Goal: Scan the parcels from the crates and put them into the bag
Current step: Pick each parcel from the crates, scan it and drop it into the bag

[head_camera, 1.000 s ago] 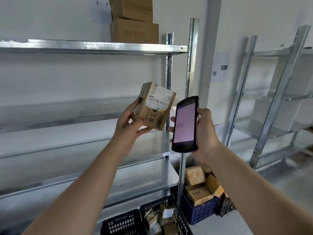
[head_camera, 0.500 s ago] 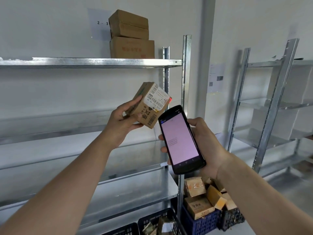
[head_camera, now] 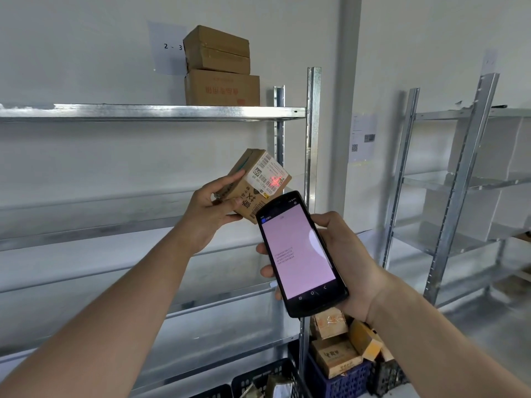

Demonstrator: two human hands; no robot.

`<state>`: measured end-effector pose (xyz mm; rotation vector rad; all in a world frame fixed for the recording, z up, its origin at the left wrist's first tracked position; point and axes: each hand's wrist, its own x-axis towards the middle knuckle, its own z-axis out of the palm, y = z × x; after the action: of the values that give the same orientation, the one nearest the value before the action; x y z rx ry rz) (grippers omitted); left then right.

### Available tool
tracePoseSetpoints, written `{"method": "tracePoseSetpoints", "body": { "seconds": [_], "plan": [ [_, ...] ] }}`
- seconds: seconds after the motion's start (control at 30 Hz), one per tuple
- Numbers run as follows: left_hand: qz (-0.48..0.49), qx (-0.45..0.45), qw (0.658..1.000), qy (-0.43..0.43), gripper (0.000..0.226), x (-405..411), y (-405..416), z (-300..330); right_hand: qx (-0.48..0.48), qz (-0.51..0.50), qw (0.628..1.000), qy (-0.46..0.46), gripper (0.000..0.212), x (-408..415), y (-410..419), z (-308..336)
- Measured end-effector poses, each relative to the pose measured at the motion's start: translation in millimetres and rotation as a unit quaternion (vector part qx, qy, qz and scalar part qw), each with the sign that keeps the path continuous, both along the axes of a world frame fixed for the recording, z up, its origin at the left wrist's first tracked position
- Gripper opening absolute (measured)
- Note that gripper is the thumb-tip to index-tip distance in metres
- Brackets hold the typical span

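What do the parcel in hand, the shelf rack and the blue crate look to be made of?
Parcel: brown corrugated cardboard, matte, with a white paper label.
Rack: likely galvanised steel, a mottled grey sheen on the punched uprights.
Blue crate: probably moulded plastic, judging by its lattice wall.

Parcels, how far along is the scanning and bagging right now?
Done: some codes are listed on the scanner screen in the right hand. In hand: the left hand holds a parcel with red scan light on its label. Left: bagging it, no bag in view, and parcels remain in the blue crate and black crate.
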<state>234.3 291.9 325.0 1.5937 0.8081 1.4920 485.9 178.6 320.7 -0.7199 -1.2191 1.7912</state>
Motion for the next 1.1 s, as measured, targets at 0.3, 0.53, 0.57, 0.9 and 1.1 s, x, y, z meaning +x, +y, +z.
{"method": "tracePoseSetpoints", "body": {
  "seconds": [0.3, 0.53, 0.57, 0.9, 1.1],
  "plan": [
    [0.001, -0.007, 1.0, -0.015, 0.06, 4.2, 8.1, 2.2, -0.006, 0.019, 1.0, -0.007, 0.061, 5.0, -2.2, 1.3],
    [0.005, -0.002, 1.0, -0.019, 0.059, 8.6, 9.6, 6.2, -0.001, 0.029, 1.0, 0.004, 0.063, 12.2, 7.5, -2.5],
    [0.005, -0.002, 1.0, -0.017, 0.059, 8.8, 10.4, 6.7, 0.003, 0.031, 0.999, 0.004, 0.063, 13.1, 8.3, -2.5],
    [0.03, -0.002, 1.0, 0.001, 0.059, 7.8, 23.4, 13.6, 0.033, 0.077, 0.996, 0.021, 0.062, 20.1, 8.6, 5.2],
    [0.034, -0.001, 0.999, 0.001, 0.06, 11.1, 25.9, 15.8, 0.04, 0.064, 0.996, 0.037, 0.06, 24.6, 14.4, 5.4]
  ]
}}
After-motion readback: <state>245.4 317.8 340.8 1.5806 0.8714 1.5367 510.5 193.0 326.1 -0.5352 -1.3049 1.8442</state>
